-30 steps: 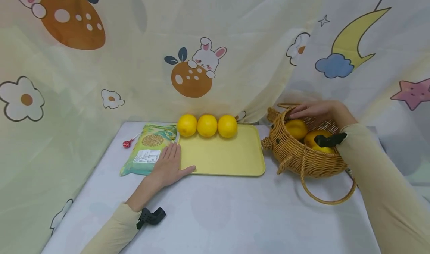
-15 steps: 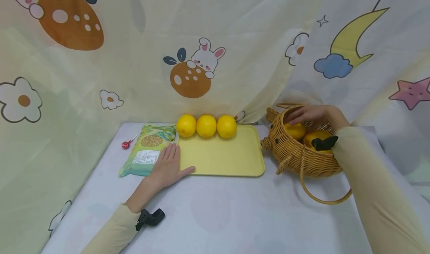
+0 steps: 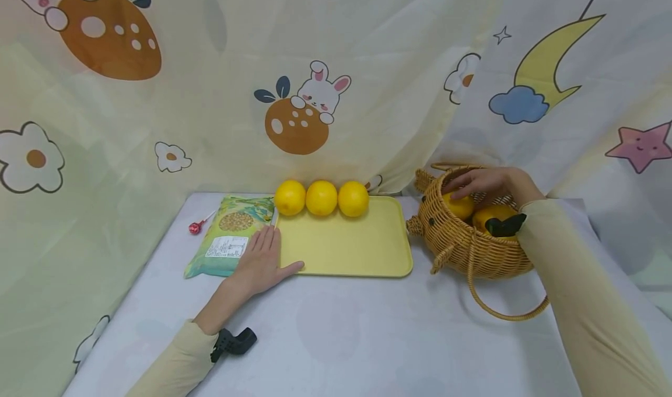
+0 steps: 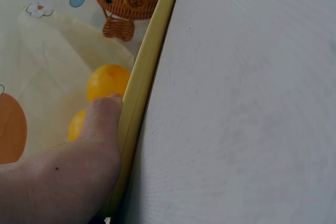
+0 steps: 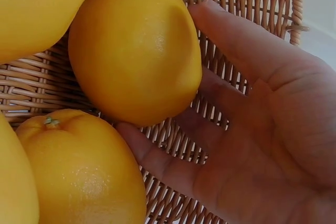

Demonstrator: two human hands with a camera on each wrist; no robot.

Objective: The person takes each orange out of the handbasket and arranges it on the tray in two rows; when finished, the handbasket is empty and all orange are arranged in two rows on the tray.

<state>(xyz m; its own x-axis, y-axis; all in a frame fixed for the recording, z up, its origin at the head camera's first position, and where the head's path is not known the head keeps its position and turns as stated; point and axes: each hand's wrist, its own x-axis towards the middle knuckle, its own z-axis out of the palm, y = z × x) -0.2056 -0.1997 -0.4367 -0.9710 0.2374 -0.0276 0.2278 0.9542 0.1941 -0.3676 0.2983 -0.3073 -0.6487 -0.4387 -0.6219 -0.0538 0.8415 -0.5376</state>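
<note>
My left hand lies flat with straight fingers at the left edge of a yellow tray, against a green bag of grain or beans. Its thumb rests along the tray's front rim, as the left wrist view also shows. Three oranges stand in a row on the tray's back edge. At right, my right hand reaches into a wicker animal-shaped basket. In the right wrist view its thumb and fingers curl round one orange; the fingertips are hidden behind it. Another orange lies beside.
A red lollipop lies left of the bag. The basket's loop handle hangs down onto the white tablecloth. A printed curtain hangs close behind the table.
My right hand has shifted slightly left and down inside the basket, onto the orange nearer the basket's face. My left hand stays at the tray. The head view has drifted slightly.
</note>
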